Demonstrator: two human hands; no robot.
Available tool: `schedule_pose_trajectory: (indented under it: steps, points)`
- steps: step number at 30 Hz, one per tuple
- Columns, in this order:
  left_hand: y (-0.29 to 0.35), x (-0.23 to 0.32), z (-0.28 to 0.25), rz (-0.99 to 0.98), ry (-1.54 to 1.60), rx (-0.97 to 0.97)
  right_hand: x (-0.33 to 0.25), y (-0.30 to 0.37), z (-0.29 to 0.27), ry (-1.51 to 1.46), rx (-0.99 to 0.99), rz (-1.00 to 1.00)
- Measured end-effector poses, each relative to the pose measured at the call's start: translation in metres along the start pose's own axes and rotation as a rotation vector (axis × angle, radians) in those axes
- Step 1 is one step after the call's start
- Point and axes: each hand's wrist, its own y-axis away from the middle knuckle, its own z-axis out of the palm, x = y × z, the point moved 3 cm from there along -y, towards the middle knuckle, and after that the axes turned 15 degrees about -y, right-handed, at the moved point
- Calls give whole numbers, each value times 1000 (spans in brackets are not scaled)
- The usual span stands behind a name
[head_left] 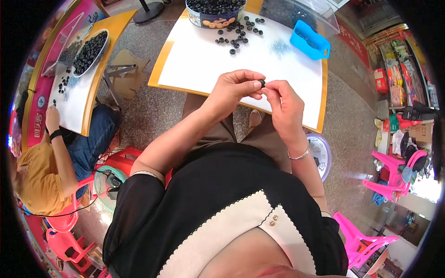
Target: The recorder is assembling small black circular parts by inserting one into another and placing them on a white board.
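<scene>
Over the near edge of the white-topped table (pixel 194 60), my two hands meet. My left hand (pixel 234 90) pinches a small black round piece (pixel 262 83) between thumb and fingertips. Close against that piece, my right hand (pixel 286 109) has its thumb and forefinger pressed together; whatever they hold is too small to make out. Loose black ring-like pieces (pixel 232 51) lie scattered on the far part of the tabletop. Behind them a round tub (pixel 211 21) is heaped with more of the same. A blue plastic tray (pixel 315 51) with tiny bits in it sits at the far right.
Tiny bluish bits (pixel 280 47) are spread on the tabletop beside the tray. A clear plastic box (pixel 301 16) stands at the back. At left, another person (pixel 51 162) works at a second table (pixel 95 95) with a bowl (pixel 108 44) of black pieces. Pink chairs (pixel 357 236) stand at right.
</scene>
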Motion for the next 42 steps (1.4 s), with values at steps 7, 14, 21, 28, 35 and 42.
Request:
schedule_pose_trajectory:
  steps: [7,14,21,28,35,42]
  points:
    - [-2,4,-5,33,-235,-59,18,-1,-8,-347,-63,223]
    - [-16,13,-8,8,-198,-244,23,-14,-17,-220,-326,82]
    - [-34,13,-8,-91,-141,-368,30,-20,-17,-128,-360,61]
    - [-48,11,-6,-114,-158,-335,48,-26,-21,-175,-362,117]
    - [-58,-13,-1,-227,38,-230,55,-36,-24,-57,-357,42]
    - [-66,1,-7,-219,-106,-413,63,-30,-18,-188,-351,86]
